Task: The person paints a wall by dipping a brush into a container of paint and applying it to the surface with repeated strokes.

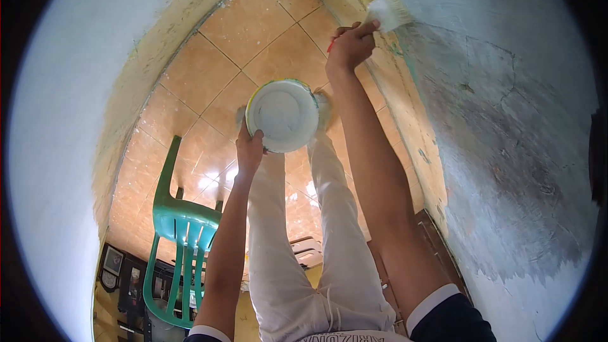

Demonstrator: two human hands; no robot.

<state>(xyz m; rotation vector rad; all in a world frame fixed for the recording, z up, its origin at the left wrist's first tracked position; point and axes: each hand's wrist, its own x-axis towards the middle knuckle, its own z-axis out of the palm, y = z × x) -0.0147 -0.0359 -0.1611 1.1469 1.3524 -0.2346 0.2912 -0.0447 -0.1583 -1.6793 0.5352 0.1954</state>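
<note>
My left hand [250, 147] grips the rim of a round white bucket [282, 116], thumb over the edge, above the floor in front of my legs. White paint shows inside the bucket, and yellow and green smears mark its rim. Up and to the right, my right hand [352, 45] is closed around the handle of a wide paint brush [389, 12]. The brush's pale bristles are at the right wall [494, 120], close to its lower edge; whether they touch it is hard to tell. Grey, patchy areas and whiter areas show on that wall.
A green plastic chair [183, 221] is at the lower left. Orange tiles [244, 22] with white spots cover the floor between two walls. The left wall [69, 88] is pale above a yellowish lower band. Dark furniture with framed pictures [113, 259] stands at the bottom left.
</note>
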